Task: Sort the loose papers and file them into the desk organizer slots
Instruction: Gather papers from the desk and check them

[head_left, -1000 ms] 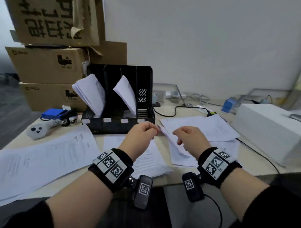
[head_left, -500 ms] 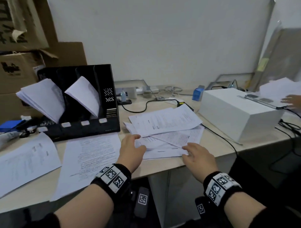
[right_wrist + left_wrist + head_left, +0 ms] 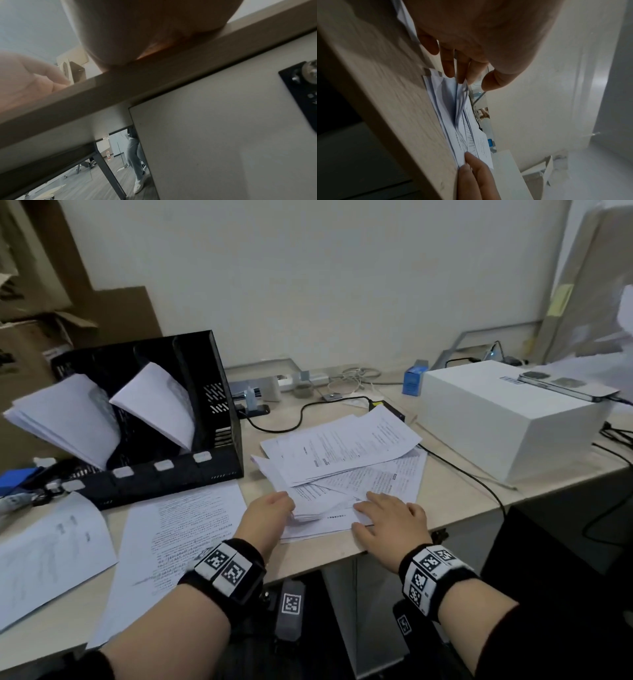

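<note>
A messy pile of printed papers [image 3: 342,453] lies on the desk, right of the black desk organizer [image 3: 212,419]. Two organizer slots hold leaning white sheets [image 3: 68,416]. My left hand [image 3: 289,510] is at the pile's left edge. In the left wrist view its fingertips [image 3: 450,67] are pushed in among the lifted sheet edges [image 3: 460,102], and the thumb stands clear of the paper. My right hand [image 3: 373,501] lies flat, fingers spread, on the pile's near right corner. Its fingers [image 3: 471,169] press the sheets down. More loose sheets [image 3: 185,539] lie left of my hands.
A white box [image 3: 496,419] with a phone [image 3: 565,386] on top stands at the right. A black cable [image 3: 462,474] runs past the pile. Cardboard boxes [image 3: 34,344] are stacked at the left. The desk's front edge [image 3: 308,563] is under my wrists. A person's legs [image 3: 135,155] show beyond the desk.
My view has swung right, away from the organizer. Both hands came down from the air onto the right-hand pile: the left reached its left edge, the right settled flat on it.
</note>
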A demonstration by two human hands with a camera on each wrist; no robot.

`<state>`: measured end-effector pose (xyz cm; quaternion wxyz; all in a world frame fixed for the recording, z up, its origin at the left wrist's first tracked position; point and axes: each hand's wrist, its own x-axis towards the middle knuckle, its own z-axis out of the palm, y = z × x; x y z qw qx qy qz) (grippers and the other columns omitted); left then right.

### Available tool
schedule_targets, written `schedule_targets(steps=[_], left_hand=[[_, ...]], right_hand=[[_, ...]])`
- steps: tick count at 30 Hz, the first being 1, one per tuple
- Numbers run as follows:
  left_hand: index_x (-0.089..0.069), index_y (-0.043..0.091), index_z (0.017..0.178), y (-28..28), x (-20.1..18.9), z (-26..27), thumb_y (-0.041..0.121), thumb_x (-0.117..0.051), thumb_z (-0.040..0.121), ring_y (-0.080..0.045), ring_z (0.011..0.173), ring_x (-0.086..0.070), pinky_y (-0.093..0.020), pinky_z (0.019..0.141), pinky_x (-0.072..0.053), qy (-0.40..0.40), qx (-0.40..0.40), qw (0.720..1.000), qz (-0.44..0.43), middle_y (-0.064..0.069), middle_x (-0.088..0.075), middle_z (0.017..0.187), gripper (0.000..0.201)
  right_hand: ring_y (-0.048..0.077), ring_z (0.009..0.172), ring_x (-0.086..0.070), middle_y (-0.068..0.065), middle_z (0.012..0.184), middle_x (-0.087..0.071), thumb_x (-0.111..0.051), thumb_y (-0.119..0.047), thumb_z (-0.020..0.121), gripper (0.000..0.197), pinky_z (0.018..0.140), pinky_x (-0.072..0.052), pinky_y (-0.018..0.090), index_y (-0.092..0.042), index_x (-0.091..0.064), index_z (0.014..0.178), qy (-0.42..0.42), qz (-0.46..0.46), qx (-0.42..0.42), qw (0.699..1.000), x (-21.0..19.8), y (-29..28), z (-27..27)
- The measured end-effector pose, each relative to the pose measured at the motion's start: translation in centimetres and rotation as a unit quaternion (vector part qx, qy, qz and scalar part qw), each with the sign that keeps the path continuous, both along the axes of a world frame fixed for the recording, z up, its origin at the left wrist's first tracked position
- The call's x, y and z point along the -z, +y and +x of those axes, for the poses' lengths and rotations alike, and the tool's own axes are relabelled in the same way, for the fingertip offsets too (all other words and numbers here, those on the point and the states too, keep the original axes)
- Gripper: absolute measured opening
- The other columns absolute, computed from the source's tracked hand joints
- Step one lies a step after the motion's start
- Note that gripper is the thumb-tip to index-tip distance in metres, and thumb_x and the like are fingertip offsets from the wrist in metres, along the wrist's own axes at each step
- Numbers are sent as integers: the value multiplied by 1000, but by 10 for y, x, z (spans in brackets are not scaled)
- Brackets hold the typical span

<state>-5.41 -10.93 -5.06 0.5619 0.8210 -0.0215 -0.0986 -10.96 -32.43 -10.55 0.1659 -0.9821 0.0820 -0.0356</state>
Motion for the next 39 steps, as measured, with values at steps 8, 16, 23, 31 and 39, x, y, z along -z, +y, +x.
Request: schedule_targets(steps=[8, 16, 23, 31, 39], left_hand=[[-73, 29, 105, 1, -7, 8, 26, -58, 93, -10, 76, -59, -28, 71, -45, -115, 40, 983, 139, 9, -64, 94, 19], [-57, 30, 137, -38, -14, 61, 29, -60, 91, -17, 129, -52, -36, 106, -45, -139, 96, 949, 265, 5, -46, 150, 46], [-17, 34, 160, -67, 18, 102, 58, -79, 74, -38, 146, -36, -43, 116, -39, -76, 71, 917, 386, -11, -8, 170, 109], [-25, 30, 158, -67, 30, 125, 39, -61, 90, -35, 142, -40, -41, 113, -33, -50, 59, 890, 450, -12, -33, 160, 77], [-56, 13, 123, -74, 13, 125, 24, -47, 100, -29, 108, -65, -34, 79, -46, -158, 177, 750, 617, -9, -68, 118, 27]], right_hand=[[18, 119, -47, -13, 122, -54, -36, -56, 93, 39, 99, -29, 45, -37, -56, 120, -18, -56, 15, 998, -14, -2, 18], [18, 120, -41, -11, 124, -48, -38, -52, 89, 40, 96, -29, 43, -37, -59, 121, -30, -41, 6, 999, -6, -5, 25], [14, 139, -34, -10, 142, -45, -40, -50, 87, 40, 108, -23, 46, -37, -55, 121, -27, -13, -3, 1000, -6, -8, 28], [12, 140, -33, -12, 148, -43, -41, -50, 89, 41, 110, -20, 46, -37, -53, 127, -38, -12, -4, 999, -2, -10, 30], [13, 144, -29, -12, 154, -38, -40, -50, 88, 44, 115, -17, 48, -37, -52, 129, -35, -3, -6, 999, 0, -12, 31]])
